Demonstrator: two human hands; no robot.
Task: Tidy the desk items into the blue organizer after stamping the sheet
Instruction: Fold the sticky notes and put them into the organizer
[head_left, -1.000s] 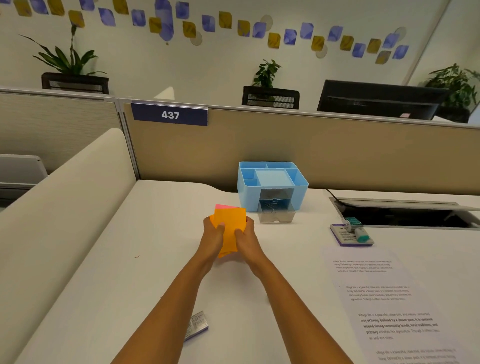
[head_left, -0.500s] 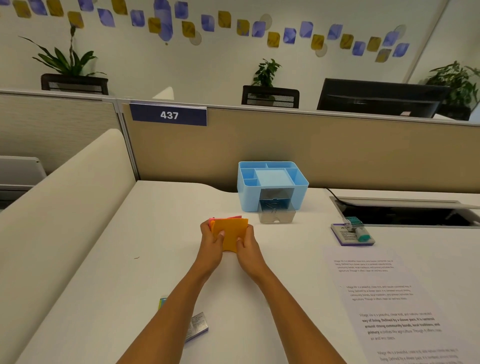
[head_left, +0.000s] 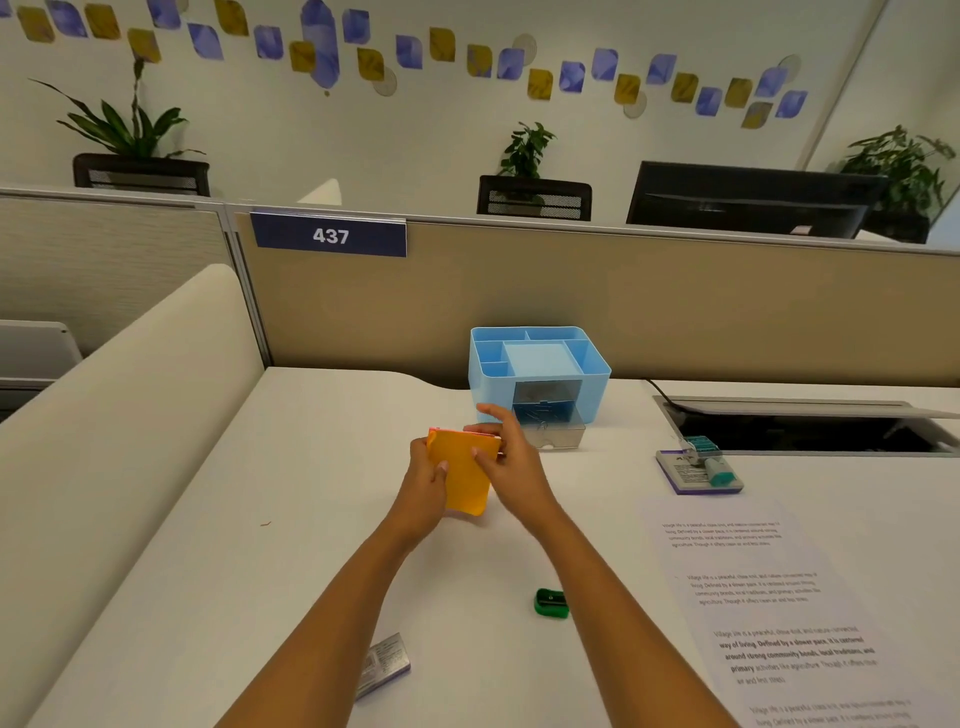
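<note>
From the head camera, your left hand grips the left edge of the orange sticky-note pad, thumb laid across its face, while your right hand pinches the pad's upper right corner with thumb and fingers, its index finger stretched loosely forward toward the organizer. The pad is tilted up off the white desk, with a pink layer showing along its top edge. Just beyond your hands stands the blue organizer against the partition, its top compartments visible and its clear drawer pulled out in front. To your right lies the printed sheet; near its far end sits the stamp pad with a teal stamp resting on it. Closer to you, a green sharpener lies between your forearms, and a small silver staple box sits beside your left forearm.
</note>
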